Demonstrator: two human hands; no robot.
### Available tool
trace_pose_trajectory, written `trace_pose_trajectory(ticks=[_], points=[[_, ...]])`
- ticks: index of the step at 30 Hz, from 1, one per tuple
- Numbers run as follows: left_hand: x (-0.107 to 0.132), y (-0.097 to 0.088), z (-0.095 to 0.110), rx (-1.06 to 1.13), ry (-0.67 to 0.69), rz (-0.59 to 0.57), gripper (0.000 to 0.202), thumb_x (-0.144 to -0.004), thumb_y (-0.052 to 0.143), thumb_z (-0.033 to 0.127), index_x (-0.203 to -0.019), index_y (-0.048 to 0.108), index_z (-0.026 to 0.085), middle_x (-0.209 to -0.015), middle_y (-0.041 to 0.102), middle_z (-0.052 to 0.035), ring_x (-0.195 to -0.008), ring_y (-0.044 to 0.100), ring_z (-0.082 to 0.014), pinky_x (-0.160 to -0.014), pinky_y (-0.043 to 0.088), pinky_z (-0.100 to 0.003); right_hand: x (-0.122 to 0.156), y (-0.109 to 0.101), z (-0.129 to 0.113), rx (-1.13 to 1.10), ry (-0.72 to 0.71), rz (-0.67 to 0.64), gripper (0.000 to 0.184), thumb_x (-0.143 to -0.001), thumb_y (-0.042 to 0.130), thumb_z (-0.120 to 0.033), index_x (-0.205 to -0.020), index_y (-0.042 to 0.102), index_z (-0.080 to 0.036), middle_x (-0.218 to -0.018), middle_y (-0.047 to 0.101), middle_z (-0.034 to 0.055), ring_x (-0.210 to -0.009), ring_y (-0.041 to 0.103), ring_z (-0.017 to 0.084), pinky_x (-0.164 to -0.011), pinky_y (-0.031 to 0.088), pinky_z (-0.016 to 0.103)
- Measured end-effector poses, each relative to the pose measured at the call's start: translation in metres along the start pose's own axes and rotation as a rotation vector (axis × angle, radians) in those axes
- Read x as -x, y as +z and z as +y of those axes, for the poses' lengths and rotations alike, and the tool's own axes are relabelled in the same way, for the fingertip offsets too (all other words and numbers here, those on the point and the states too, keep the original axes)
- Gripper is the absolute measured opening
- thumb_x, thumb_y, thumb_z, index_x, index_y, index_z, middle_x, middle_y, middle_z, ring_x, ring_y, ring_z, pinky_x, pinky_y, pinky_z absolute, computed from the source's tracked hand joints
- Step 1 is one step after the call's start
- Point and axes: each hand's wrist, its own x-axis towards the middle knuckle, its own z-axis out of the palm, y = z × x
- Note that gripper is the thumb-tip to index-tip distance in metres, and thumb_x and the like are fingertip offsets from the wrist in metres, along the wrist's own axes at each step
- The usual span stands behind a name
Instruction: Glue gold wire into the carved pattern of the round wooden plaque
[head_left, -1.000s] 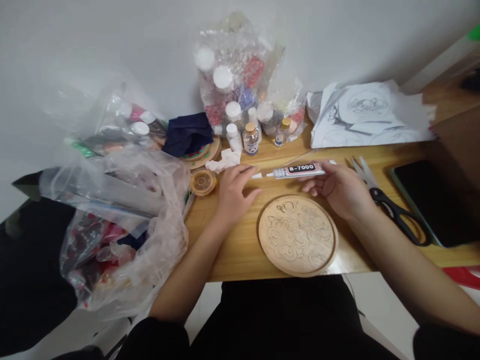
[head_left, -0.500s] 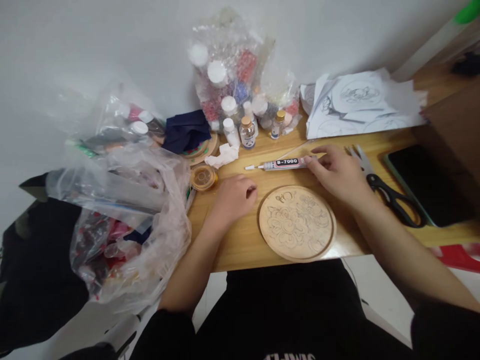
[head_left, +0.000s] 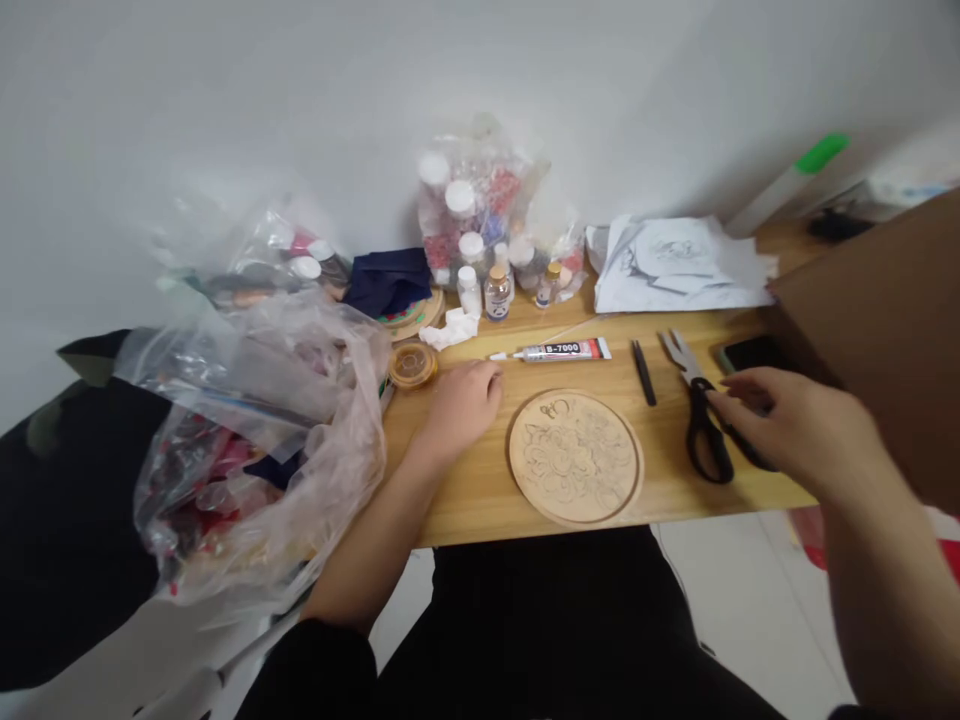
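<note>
My left hand [head_left: 461, 405] rests on the wooden table [head_left: 480, 500] with its fingers curled under and nothing in them, just left of a round carved wooden disc [head_left: 574, 457]. A B-7000 glue tube [head_left: 562, 351] lies free on the table behind the disc. My right hand [head_left: 795, 430] hovers at the right over the handles of black scissors [head_left: 697, 420], fingers loosely apart and holding nothing. Black tweezers [head_left: 643, 372] lie between the glue and the scissors.
Bagged small bottles [head_left: 480, 220] and sketch papers [head_left: 675, 265] sit against the wall. Large plastic bags [head_left: 255, 400] crowd the left edge, beside a round spool case [head_left: 412, 364] and a tissue [head_left: 450, 328]. A phone [head_left: 750, 353] and a cardboard box [head_left: 885, 320] are on the right.
My right hand set the glue tube down on the table, let go, and moved right to above the scissors. My left hand stayed beside the disc. The camera pulled back.
</note>
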Motion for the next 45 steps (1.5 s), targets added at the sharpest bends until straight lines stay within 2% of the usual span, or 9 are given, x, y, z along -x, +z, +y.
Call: trace_pose_trajectory(ticks=[5, 9, 13, 18, 21, 24, 30, 37, 45], points=[[-0.001, 0.003, 0.001, -0.062, 0.026, 0.093, 0.024, -0.092, 0.048, 0.012, -0.103, 0.070, 0.016, -0.100, 0.074, -0.0084, -0.093, 0.069, -0.0215, -0.082, 0.052, -0.031, -0.015, 0.015, -0.044, -0.045, -0.199, -0.003, 0.048, -0.089, 0.050, -0.041, -0.129, 0.053, -0.014, -0.102, 0.071, 0.0140, -0.093, 0.067, 0.030, -0.072, 0.047, 0.035], [0.000, 0.000, 0.008, -0.156, 0.096, 0.163, 0.027, -0.093, 0.044, 0.010, -0.106, 0.068, 0.014, -0.104, 0.072, -0.0102, -0.094, 0.067, -0.0224, -0.082, 0.051, -0.033, -0.028, 0.028, -0.068, -0.075, -0.243, 0.033, 0.045, -0.090, 0.041, -0.024, -0.131, 0.052, -0.008, -0.115, 0.065, 0.0258, -0.099, 0.064, 0.038, -0.076, 0.047, 0.044], [0.015, 0.002, 0.037, -0.229, 0.262, 0.184, 0.025, -0.093, 0.042, 0.011, -0.098, 0.067, 0.012, -0.094, 0.069, -0.0115, -0.087, 0.065, -0.0234, -0.079, 0.048, -0.037, -0.029, 0.026, -0.061, -0.197, -0.315, 0.047, 0.041, -0.087, 0.042, -0.018, -0.124, 0.058, -0.014, -0.101, 0.068, 0.0172, -0.090, 0.064, 0.030, -0.078, 0.046, 0.041], [0.057, 0.044, 0.097, -0.209, 0.644, 0.115, 0.025, -0.094, 0.044, 0.015, -0.086, 0.068, 0.016, -0.089, 0.070, -0.0056, -0.090, 0.064, -0.0190, -0.079, 0.045, -0.031, -0.018, -0.015, -0.041, -1.034, -0.372, 0.042, 0.013, -0.076, 0.056, -0.027, -0.084, 0.063, -0.021, -0.059, 0.050, 0.0007, -0.055, 0.047, 0.014, -0.055, 0.038, 0.030], [0.077, 0.079, 0.121, -0.351, 0.909, 0.204, 0.034, -0.099, 0.036, 0.015, -0.113, 0.066, 0.010, -0.128, 0.064, -0.0132, -0.120, 0.059, -0.0237, -0.098, 0.041, -0.036, -0.007, -0.043, -0.039, -1.438, -0.427, 0.016, 0.011, -0.078, 0.053, -0.029, -0.076, 0.063, -0.025, -0.058, 0.038, -0.0019, -0.052, 0.036, 0.009, -0.052, 0.030, 0.027], [0.085, 0.103, 0.127, -0.514, 0.962, 0.257, 0.042, -0.100, 0.031, 0.014, -0.131, 0.058, 0.008, -0.140, 0.057, -0.0133, -0.131, 0.053, -0.0258, -0.105, 0.039, -0.038, 0.004, -0.053, -0.045, -1.674, -0.449, -0.111, 0.016, -0.080, 0.059, -0.028, -0.086, 0.073, -0.032, -0.071, 0.047, -0.0013, -0.056, 0.032, 0.007, -0.050, 0.027, 0.025], [0.084, 0.113, 0.117, -0.642, 0.915, 0.259, 0.046, -0.100, 0.029, 0.016, -0.140, 0.050, 0.006, -0.141, 0.055, -0.0152, -0.130, 0.054, -0.0256, -0.110, 0.039, -0.041, 0.001, -0.025, -0.065, -1.614, -0.578, -0.269, 0.042, -0.062, 0.087, -0.033, -0.102, 0.077, -0.026, -0.074, 0.060, 0.0016, -0.068, 0.050, 0.011, -0.055, 0.039, 0.027], [0.078, 0.097, 0.117, -0.540, 0.856, 0.247, 0.044, -0.100, 0.030, 0.016, -0.135, 0.056, 0.009, -0.139, 0.058, -0.0119, -0.129, 0.055, -0.0239, -0.110, 0.040, -0.037, -0.015, -0.016, -0.097, -1.327, -0.698, -0.270, 0.016, -0.085, 0.070, -0.031, -0.097, 0.078, -0.024, -0.071, 0.068, 0.0008, -0.065, 0.060, 0.011, -0.066, 0.050, 0.027], [0.059, 0.093, 0.106, -0.398, 0.794, 0.100, 0.045, -0.100, 0.029, 0.015, -0.135, 0.056, 0.009, -0.140, 0.058, -0.0105, -0.134, 0.049, -0.0245, -0.114, 0.033, -0.039, -0.033, 0.034, -0.136, -1.098, -0.754, -0.314, 0.014, -0.082, 0.071, -0.026, -0.094, 0.077, -0.030, -0.094, 0.076, -0.0031, -0.088, 0.071, 0.015, -0.086, 0.059, 0.031]])
